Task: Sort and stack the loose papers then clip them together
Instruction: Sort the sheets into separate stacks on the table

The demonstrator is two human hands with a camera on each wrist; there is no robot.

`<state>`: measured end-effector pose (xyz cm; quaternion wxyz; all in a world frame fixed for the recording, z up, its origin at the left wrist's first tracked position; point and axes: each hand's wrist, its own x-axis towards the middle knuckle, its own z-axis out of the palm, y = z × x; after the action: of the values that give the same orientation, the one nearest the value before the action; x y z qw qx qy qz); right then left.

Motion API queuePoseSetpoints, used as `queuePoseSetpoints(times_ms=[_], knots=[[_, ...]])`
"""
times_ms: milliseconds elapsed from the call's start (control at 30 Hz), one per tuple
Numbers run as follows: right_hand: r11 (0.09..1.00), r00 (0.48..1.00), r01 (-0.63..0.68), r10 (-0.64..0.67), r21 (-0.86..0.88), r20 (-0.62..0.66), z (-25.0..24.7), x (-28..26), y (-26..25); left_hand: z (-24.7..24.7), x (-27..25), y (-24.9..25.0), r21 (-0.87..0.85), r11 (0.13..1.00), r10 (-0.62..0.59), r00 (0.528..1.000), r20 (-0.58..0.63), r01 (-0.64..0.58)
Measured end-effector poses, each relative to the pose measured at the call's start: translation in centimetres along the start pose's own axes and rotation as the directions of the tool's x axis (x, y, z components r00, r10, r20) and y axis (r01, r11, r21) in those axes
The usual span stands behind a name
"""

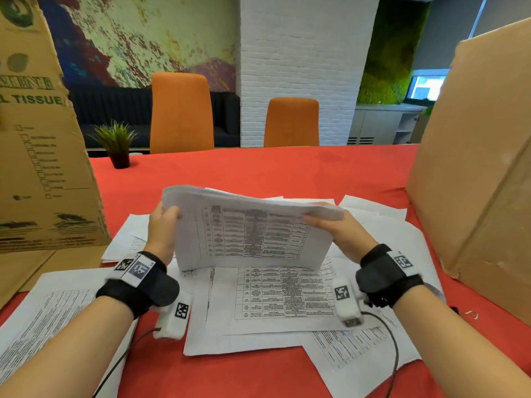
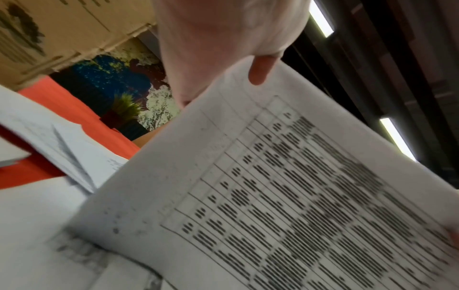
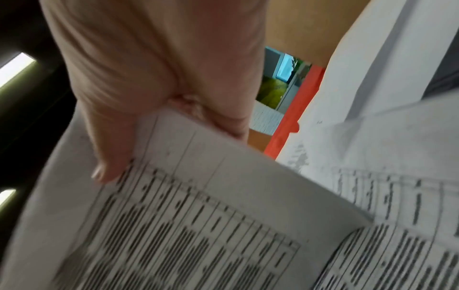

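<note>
A red-covered table [image 1: 258, 168] carries two cardboard boxes [image 1: 43, 139] at its left and right edges and loose printed sheets [image 1: 275, 294] spread across its near middle. Above those sheets a stack of papers [image 1: 250, 225] stands on its lower edge. The left hand [image 1: 161, 228] grasps its left end and the right hand [image 1: 336, 228] its right end, thumbs on the printed face.

A stack of papers [image 1: 250, 228] printed with tables stands on its long edge, near the middle of the table, tilted with its top edge leaning away. Its lower edge rests on loose sheets [image 1: 275, 300] that lie flat and overlapping, scattered left, right and nearer.
</note>
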<state>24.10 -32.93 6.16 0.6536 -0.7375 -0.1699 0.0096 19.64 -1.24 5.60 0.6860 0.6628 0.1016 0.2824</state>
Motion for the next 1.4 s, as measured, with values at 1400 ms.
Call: queuePoseSetpoints(times_ms=[1400], knots=[[0.987,0.998,-0.066,0.067,0.144,0.0,9.0,0.7,-3.5,-3.3,-1.1,2.1,0.244,0.97,-0.058,0.968,0.244,-0.003]])
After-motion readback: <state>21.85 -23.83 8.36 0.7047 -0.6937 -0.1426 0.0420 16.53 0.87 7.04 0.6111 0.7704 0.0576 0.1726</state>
